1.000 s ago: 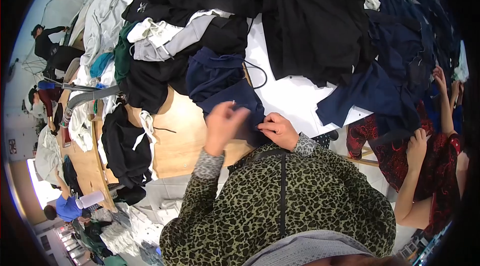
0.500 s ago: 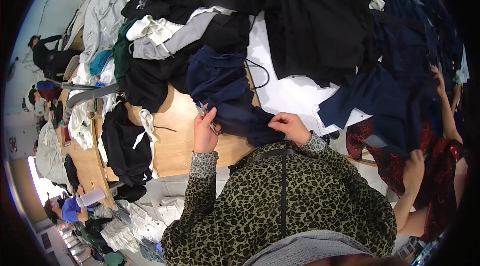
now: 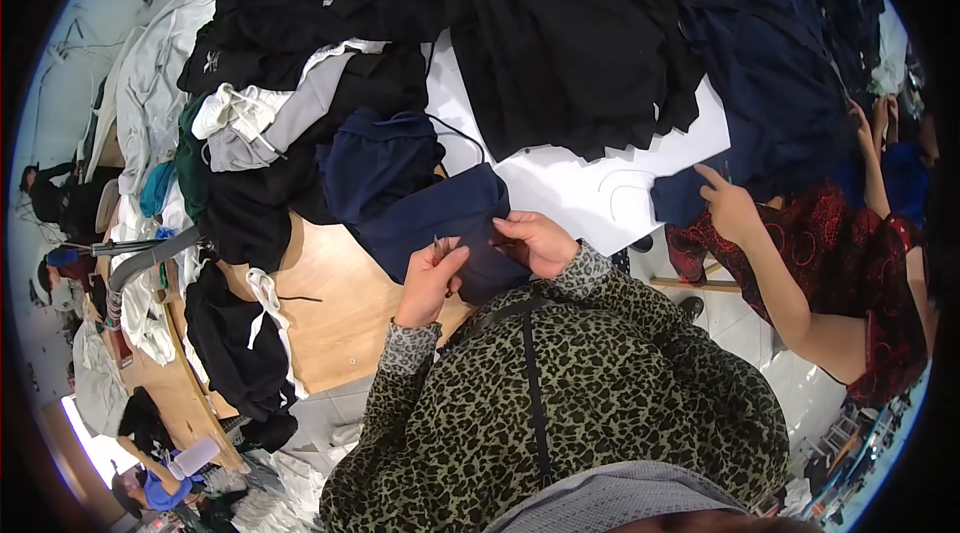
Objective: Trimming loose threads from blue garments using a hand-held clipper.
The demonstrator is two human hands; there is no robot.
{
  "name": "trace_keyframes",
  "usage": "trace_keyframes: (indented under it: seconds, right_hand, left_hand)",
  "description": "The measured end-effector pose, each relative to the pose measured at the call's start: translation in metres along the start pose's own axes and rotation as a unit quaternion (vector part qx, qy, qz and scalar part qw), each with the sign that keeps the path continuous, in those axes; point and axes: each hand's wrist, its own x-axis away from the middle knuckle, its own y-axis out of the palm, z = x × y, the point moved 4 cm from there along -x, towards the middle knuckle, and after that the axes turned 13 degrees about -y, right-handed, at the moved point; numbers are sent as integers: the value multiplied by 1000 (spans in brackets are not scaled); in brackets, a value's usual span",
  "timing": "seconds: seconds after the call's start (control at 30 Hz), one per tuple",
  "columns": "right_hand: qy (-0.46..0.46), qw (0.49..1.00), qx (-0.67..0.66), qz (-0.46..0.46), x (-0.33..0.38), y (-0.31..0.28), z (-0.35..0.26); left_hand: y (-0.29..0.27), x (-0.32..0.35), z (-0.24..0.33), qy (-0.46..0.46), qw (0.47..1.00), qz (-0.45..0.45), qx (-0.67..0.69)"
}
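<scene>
A: What lies at the left of the frame?
B: A light wooden table (image 3: 330,318) carries heaps of clothing. A black garment (image 3: 235,353) hangs over its lower-left edge, and a grey-and-white sweatshirt (image 3: 265,118) sits higher up among dark clothes.

A: And in the middle?
B: A navy blue fabric garment (image 3: 430,213) lies on the table at the centre, just above the wearer's hands. The left hand (image 3: 430,278) is closed, pinching a small thin metal tool (image 3: 437,248) between thumb and fingers at the garment's lower edge; what kind of tool it is cannot be told. The right hand (image 3: 540,241) is just beside it, fingers curled and gripping a fold of the same navy cloth. Both sleeves are leopard-patterned.

A: Above that?
B: A large black cloth pile (image 3: 560,33) rests on a white sheet (image 3: 570,188).

A: The right side?
B: Another person in a red patterned top (image 3: 870,273) raises a hand (image 3: 730,208), fingers loosely open, near dark blue fabric (image 3: 770,93).
</scene>
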Motion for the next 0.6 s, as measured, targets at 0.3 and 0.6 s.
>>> trace_keyframes:
  seconds: [0.3, 0.6]
  right_hand:
    - [-172, 965, -177, 88, -11, -62, -42]
    - [-177, 948, -247, 98, -11, -95, -50]
  left_hand:
    - [-33, 3, 1, 8, 967, 92, 237]
    - [-57, -9, -4, 20, 947, 9, 322]
